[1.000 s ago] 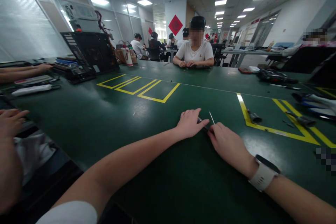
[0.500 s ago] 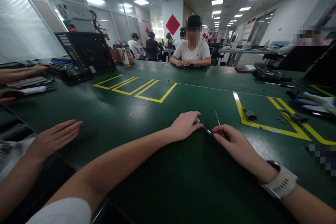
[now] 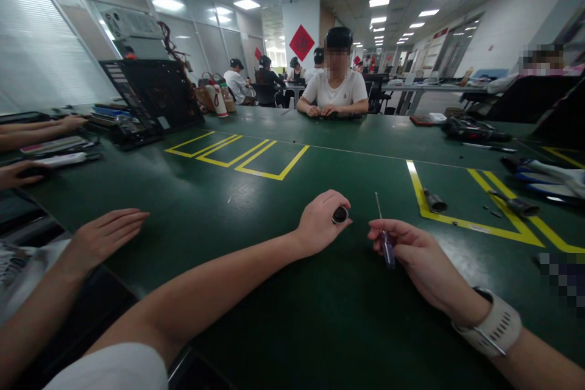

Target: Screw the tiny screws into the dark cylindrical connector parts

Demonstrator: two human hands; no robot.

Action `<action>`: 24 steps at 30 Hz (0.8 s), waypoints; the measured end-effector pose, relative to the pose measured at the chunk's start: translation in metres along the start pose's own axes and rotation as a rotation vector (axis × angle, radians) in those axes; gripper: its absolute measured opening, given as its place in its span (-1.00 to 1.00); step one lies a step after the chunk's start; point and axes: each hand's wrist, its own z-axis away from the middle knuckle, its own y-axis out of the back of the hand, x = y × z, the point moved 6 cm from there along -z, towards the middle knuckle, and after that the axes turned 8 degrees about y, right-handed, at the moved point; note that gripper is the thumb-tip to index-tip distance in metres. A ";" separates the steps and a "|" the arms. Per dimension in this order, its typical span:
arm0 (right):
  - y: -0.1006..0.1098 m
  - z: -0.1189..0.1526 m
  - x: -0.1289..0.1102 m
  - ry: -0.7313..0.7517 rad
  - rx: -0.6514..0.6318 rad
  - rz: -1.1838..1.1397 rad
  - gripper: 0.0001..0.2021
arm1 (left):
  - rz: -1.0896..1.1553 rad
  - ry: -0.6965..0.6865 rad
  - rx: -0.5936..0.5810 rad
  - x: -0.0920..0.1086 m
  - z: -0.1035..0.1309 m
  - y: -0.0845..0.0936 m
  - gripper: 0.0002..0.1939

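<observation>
Above the green tabletop [image 3: 256, 317], my left hand [image 3: 317, 222] is closed around a metal socket-like part [image 3: 340, 214]. Its round hollow end faces me, and the fingers hide the rest. My right hand [image 3: 418, 250], a little to the right and apart from it, grips a small screwdriver [image 3: 388, 250] by its dark purplish handle. The thin shaft points up and away from me. Farther right lie two similar metal parts with shanks, one socket part [image 3: 435, 201] inside a yellow-taped outline and another socket part [image 3: 521, 205] across the tape.
Several small dark pieces [image 3: 492, 212] lie between those parts. A co-worker's hand [image 3: 107, 237] rests over the table at left. Farther off are a dark equipment case [image 3: 150, 94], a dark power tool [image 3: 475, 130] and a person [image 3: 336, 91] seated opposite.
My left hand has turned the metal part so its hollow end faces me; its shank pointed toward my right fingers before. My right hand has drawn back slightly and turned, exposing the screwdriver handle.
</observation>
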 end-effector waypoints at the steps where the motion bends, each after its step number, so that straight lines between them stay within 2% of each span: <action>1: 0.001 0.000 0.000 0.003 0.006 -0.002 -0.65 | 0.001 0.002 -0.001 0.000 0.000 0.000 -0.81; 8: 0.000 -0.001 0.002 -0.006 0.009 0.009 -0.70 | 0.008 0.001 0.021 -0.003 0.001 0.001 -0.80; 12: -0.001 -0.001 0.001 -0.017 -0.006 0.013 -0.72 | 0.012 0.004 -0.025 -0.001 0.001 -0.001 -0.79; 18: -0.003 -0.003 0.002 -0.015 -0.012 0.011 -0.75 | 0.074 0.098 -0.078 -0.002 -0.001 -0.001 -0.69; 24: -0.001 -0.005 0.005 -0.003 0.015 -0.074 -0.70 | 0.245 0.215 -0.123 -0.003 0.001 -0.008 -0.68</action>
